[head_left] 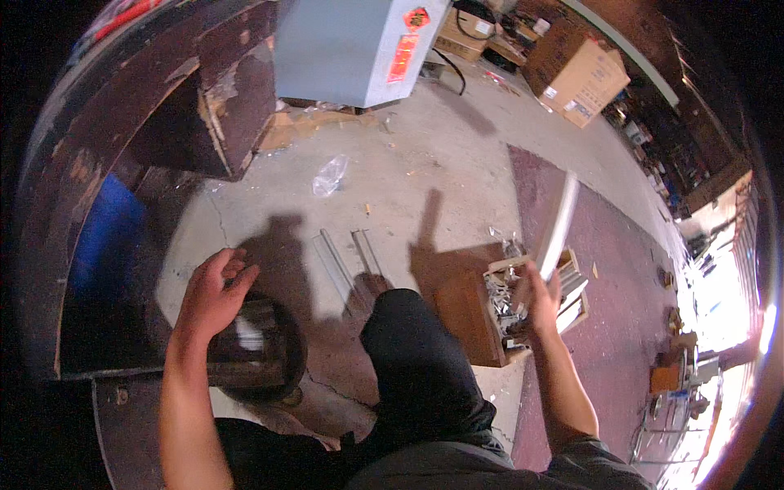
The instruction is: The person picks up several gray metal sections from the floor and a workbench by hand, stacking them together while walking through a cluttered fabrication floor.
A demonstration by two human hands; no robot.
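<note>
My right hand (540,300) is closed around the lower end of a long, pale metal strip (559,226), which points up and away, slightly blurred. Beneath that hand is a wooden box (469,314) with many small metal parts (503,304) and some pale strips inside; the hand covers part of it. To the left, my left hand (219,287) hangs in the air with fingers loosely bent and thumb apart, nothing visible in it. Below it is a dark round container (296,347) with something whitish inside. Two thin metal rails (333,260) lie on the floor between my hands.
A dark, worn bench (237,98) curves along the left, with a blue thing (106,233) under it. Ahead stands a grey cabinet (335,49). Clear plastic (330,175) lies on the concrete. Cardboard boxes (584,77) sit far right; cluttered shelving (674,425) lines the right side.
</note>
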